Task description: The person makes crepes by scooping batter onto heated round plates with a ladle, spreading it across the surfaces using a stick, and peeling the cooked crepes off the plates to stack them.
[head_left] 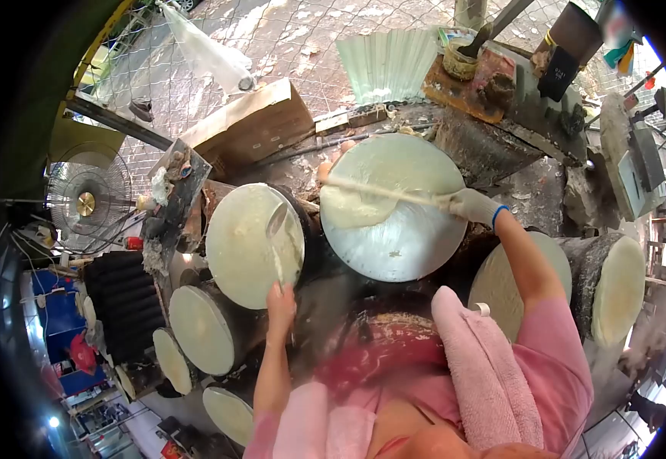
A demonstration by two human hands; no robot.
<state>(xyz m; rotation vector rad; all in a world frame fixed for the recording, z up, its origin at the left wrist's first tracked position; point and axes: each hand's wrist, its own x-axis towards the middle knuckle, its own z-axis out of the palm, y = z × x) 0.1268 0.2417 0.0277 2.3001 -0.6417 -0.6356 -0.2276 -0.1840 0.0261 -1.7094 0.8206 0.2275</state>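
Observation:
My right hand (474, 208), in a whitish work glove with a blue cuff, is closed on a long pale wooden spreading stick (383, 190). The stick lies across the large round griddle (394, 249), where pale wet batter (409, 161) covers the far part and bare shiny metal shows nearer me. My bare left hand (281, 304) grips a long-handled ladle (276, 220). Its metal head is over the left griddle (233, 252), which carries a full pale round sheet; whether it touches the sheet I cannot tell.
Several more batter-covered griddles stand at both sides, including one at lower left (201, 329) and one at right (616, 291). A fan (88, 191) is at left, a cardboard box (249, 126) behind. A jar (459, 61) with a brush sits at back right.

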